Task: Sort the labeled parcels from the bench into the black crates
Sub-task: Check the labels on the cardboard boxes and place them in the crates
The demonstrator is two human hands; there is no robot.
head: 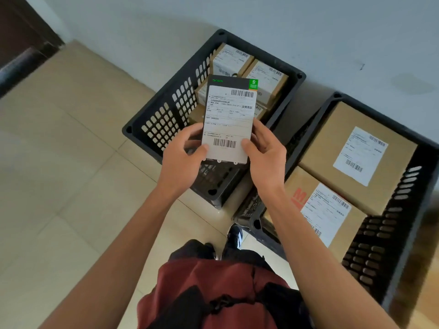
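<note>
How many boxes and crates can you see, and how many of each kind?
Black crates: 2, the left crate and the right crate
Big brown boxes: 2, and
Small brown boxes: at least 3 visible, e.g.
Dark flat parcel, in both hands: 1
Total: at least 8

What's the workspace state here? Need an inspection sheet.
Surface: beige tiled floor; the bench is out of view.
Job's things: flat dark parcel with white label, held over the left black slotted crate of small brown boxes; right black crate holds two large brown cartons.
Clutter: nothing seen.
Grips: left hand and right hand pinch the parcel's lower edges.
Cables: nothing seen.
Surroundings: grey wall.
</note>
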